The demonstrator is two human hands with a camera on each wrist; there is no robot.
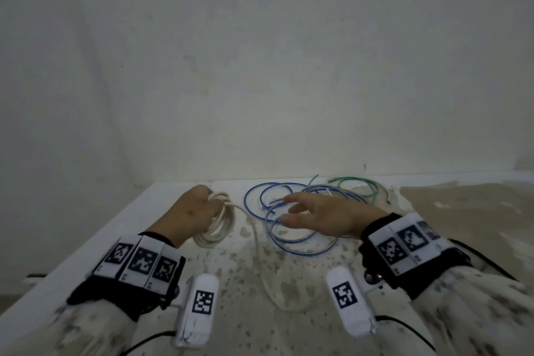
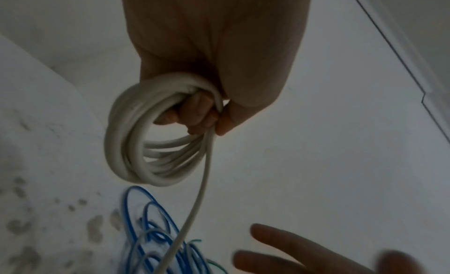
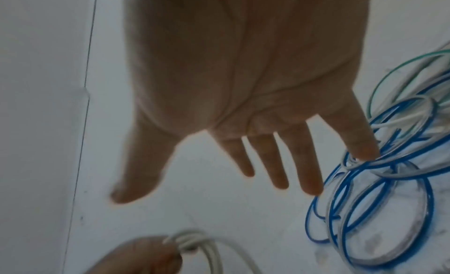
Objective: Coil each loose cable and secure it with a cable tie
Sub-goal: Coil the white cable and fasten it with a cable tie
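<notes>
My left hand [image 1: 193, 208] grips a coil of thick white cable [image 1: 215, 225], fingers curled through its loops [image 2: 151, 143]. A loose tail of the white cable [image 1: 260, 257] runs from the coil down across the table toward me. My right hand [image 1: 315, 212] hovers open, fingers spread, over a tangle of thin blue cable [image 1: 291, 211], holding nothing [image 3: 255, 143]. The blue cable [image 3: 380, 201] lies in loose loops mixed with a thin grey wire. A green cable [image 1: 358, 185] lies behind it near the wall.
The table [image 1: 245, 283] is white with brown stains and ends at a white wall [image 1: 260, 81] at the back. Its left edge [image 1: 72, 263] runs diagonally. A brownish patch [image 1: 476, 205] covers the right side.
</notes>
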